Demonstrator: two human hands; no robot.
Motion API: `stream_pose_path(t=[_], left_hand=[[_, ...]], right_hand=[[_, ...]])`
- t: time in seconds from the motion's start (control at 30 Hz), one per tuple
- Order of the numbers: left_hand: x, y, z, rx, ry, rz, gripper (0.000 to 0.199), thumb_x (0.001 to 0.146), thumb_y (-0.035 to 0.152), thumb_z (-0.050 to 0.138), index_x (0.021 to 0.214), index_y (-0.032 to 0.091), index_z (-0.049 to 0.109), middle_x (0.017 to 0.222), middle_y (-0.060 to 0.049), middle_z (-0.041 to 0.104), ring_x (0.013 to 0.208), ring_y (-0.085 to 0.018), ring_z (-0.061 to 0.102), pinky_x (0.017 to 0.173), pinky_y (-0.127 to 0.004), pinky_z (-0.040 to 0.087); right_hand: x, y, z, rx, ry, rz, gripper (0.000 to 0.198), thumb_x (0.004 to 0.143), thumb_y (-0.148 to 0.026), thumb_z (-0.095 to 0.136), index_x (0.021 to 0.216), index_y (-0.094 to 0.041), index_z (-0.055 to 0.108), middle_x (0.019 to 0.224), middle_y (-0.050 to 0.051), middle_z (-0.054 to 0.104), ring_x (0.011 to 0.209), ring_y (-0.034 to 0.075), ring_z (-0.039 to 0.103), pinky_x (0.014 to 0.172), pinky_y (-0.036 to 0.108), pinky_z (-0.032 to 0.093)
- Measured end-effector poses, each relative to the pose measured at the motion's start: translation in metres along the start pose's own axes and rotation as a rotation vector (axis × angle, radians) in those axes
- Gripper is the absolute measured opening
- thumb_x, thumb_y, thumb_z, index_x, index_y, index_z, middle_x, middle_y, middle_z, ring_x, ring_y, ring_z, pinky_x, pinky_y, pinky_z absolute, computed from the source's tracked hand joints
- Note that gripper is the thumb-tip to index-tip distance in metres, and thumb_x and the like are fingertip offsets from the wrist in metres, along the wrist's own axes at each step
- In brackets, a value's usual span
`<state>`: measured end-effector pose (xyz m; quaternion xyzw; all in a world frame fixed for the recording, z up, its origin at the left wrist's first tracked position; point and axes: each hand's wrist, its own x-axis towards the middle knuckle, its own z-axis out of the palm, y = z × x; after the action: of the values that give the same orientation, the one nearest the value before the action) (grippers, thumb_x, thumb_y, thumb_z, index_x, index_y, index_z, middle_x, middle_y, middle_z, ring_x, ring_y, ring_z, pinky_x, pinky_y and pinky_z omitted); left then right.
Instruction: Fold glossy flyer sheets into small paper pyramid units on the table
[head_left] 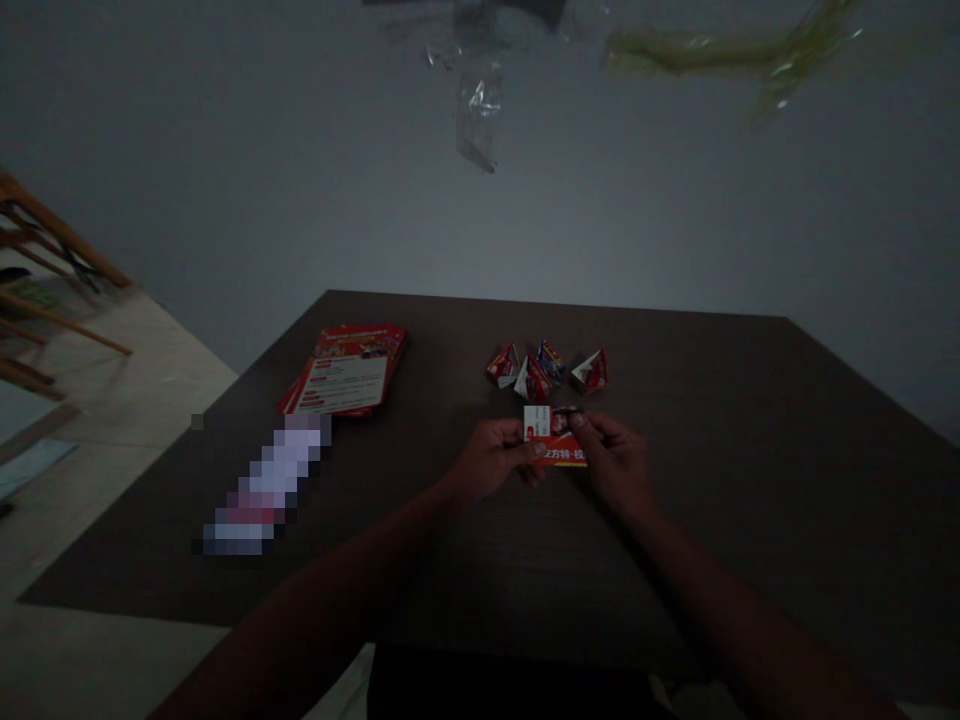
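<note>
Between my two hands is a folded paper leaflet (559, 448), red and white with printed characters and a picture. My left hand (491, 458) grips its left edge, the thumb lying on the front. At the right edge my right hand (619, 460) pinches it, thumb near the top corner. Just beyond the hands stand several small folded paper shapes with pointed tips: a red and white one (532, 380), a blue one (551, 362), and another red one (591, 372) a little apart on the right.
On the left of the dark table (750, 420) lies a stack of red printed leaflets (349, 370). Nearer me is a pixelated, bright oblong thing (270, 485). A wall (525, 220) rises behind the table. Wooden furniture (60, 230) stands on the floor at far left.
</note>
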<state>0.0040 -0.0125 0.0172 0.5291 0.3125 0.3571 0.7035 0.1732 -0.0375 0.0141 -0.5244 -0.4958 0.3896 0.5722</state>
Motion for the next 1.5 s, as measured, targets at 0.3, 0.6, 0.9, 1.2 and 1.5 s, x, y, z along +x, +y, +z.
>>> stream_pose_path(t=[0.3,0.6,0.9,1.2,1.5], left_hand=[[0.0,-0.001,-0.005,-0.018,-0.042,-0.028,0.032,0.069,0.034,0.07,0.087,0.008,0.062,0.061,-0.004,0.064,0.045,-0.01,0.057,0.045,-0.023,0.048],[0.003,0.002,-0.005,0.001,0.09,-0.01,0.029,0.064,0.033,0.073,0.075,0.008,0.065,0.068,-0.005,0.066,0.054,-0.011,0.059,0.054,-0.024,0.049],[0.01,-0.004,-0.012,-0.112,0.273,0.009,0.031,0.063,0.033,0.073,0.081,0.008,0.067,0.08,-0.008,0.07,0.072,-0.018,0.064,0.069,-0.029,0.05],[0.012,-0.005,-0.009,-0.217,0.323,0.069,0.041,0.064,0.033,0.074,0.096,0.008,0.066,0.082,-0.008,0.071,0.071,-0.02,0.066,0.07,-0.033,0.051],[0.001,0.0,0.005,-0.035,0.218,0.035,0.032,0.066,0.037,0.073,0.083,0.01,0.066,0.077,-0.004,0.07,0.067,-0.014,0.062,0.066,-0.025,0.047]], right_hand=[[0.0,0.001,0.002,0.063,0.022,0.058,0.031,0.074,-0.044,0.065,0.084,-0.016,0.068,0.069,0.003,0.068,0.058,0.015,0.06,0.053,0.025,0.048],[0.0,-0.004,-0.002,0.053,0.03,0.016,0.028,0.073,-0.044,0.065,0.07,-0.016,0.064,0.058,-0.001,0.061,0.051,0.012,0.054,0.049,0.023,0.043],[-0.005,-0.002,-0.003,-0.068,-0.132,0.003,0.033,0.078,-0.046,0.059,0.066,-0.016,0.057,0.049,-0.003,0.05,0.044,0.009,0.041,0.043,0.021,0.031],[-0.007,0.001,-0.002,-0.107,-0.257,0.017,0.031,0.08,-0.044,0.057,0.064,-0.017,0.055,0.05,-0.003,0.05,0.046,0.008,0.042,0.045,0.02,0.031],[-0.003,-0.008,0.0,-0.105,-0.124,0.002,0.033,0.082,-0.049,0.053,0.078,-0.017,0.064,0.065,0.001,0.064,0.059,0.014,0.057,0.056,0.023,0.045]])
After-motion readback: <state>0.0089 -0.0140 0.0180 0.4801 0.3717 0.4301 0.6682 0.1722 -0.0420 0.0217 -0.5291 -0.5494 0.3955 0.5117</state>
